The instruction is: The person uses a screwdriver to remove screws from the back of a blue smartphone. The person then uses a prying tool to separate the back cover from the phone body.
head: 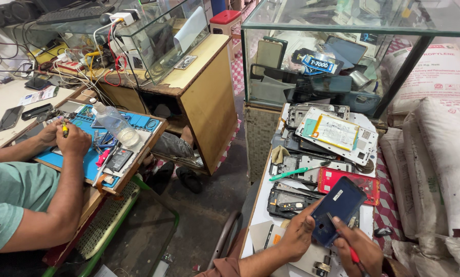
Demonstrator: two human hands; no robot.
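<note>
Near edge of the tabletop point(263, 205): left hand point(297, 237) clamped round a dark blue phone point(337, 209), tilted up off the surface. Right hand point(360, 251) pinches a red-handled tool point(354, 255) at its lower edge. Slip risk: tool could skid & gouge the back. Further up, red phone point(349, 180), opened phones stacked toward the glass case point(342, 61); a nudge could topple them.
</note>
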